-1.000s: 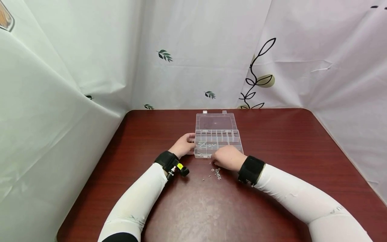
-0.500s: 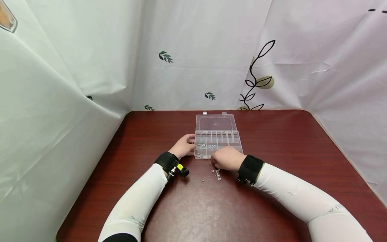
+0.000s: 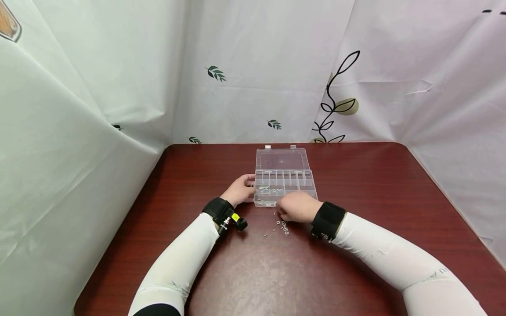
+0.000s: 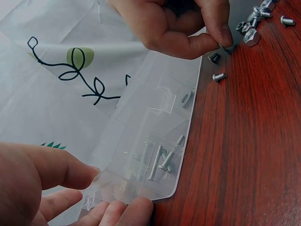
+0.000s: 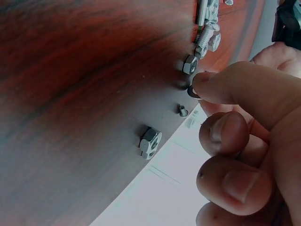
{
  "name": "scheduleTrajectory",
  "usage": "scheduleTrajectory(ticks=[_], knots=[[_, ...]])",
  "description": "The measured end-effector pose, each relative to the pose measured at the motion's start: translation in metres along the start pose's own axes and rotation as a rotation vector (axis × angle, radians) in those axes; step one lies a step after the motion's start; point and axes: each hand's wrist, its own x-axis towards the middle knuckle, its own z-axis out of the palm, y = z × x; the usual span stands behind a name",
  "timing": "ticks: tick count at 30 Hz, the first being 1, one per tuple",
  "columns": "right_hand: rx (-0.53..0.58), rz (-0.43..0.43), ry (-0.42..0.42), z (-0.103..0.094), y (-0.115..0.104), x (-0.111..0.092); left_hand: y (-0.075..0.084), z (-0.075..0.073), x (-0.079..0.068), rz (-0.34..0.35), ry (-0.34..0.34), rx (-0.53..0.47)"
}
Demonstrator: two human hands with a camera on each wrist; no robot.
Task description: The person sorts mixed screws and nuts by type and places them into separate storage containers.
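A clear plastic compartment box stands on the table with its lid folded back. At its left end, my left hand grips the plastic, thumb and fingertips against the corner in the left wrist view. My right hand is low at the front edge, fingers curled. Thumb and index finger pinch a small thin washer, mostly covered by the thumb. Close by on the table lie a hex nut, a short screw and another nut. Long screws show through the box wall.
A loose cluster of nuts and screws lies in front of the box, with a stray screw beside it. The open lid reaches back toward the table's far edge. White patterned cloth hangs around the reddish-brown table.
Both hands and the box stay almost in place. A few small pieces next to my right hand have shifted slightly within the cluster.
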Motion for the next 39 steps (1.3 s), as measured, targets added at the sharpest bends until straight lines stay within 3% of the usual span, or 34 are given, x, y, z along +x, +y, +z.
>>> scheduleTrajectory(ticks=[12,17,24,29,33,39], knots=[[0.001,0.016,-0.022,0.0,-0.002,0.001,0.001,0.0,-0.001,-0.002,0.002,0.0],[0.116,0.039,-0.047,-0.006,0.0,0.003,0.0,0.0,-0.001,0.002,-0.004,-0.003],[0.353,0.219,-0.039,-0.02,0.006,0.013,-0.002,-0.001,0.002,0.001,-0.003,0.0],[0.398,0.346,-0.05,-0.022,0.013,0.022,-0.003,-0.002,0.002,0.002,-0.012,-0.003],[0.408,0.374,-0.079,-0.02,0.017,0.027,-0.002,-0.002,0.002,0.001,-0.012,0.004],[0.366,0.341,-0.092,-0.015,0.02,0.031,-0.001,-0.002,0.001,0.0,-0.006,0.011]])
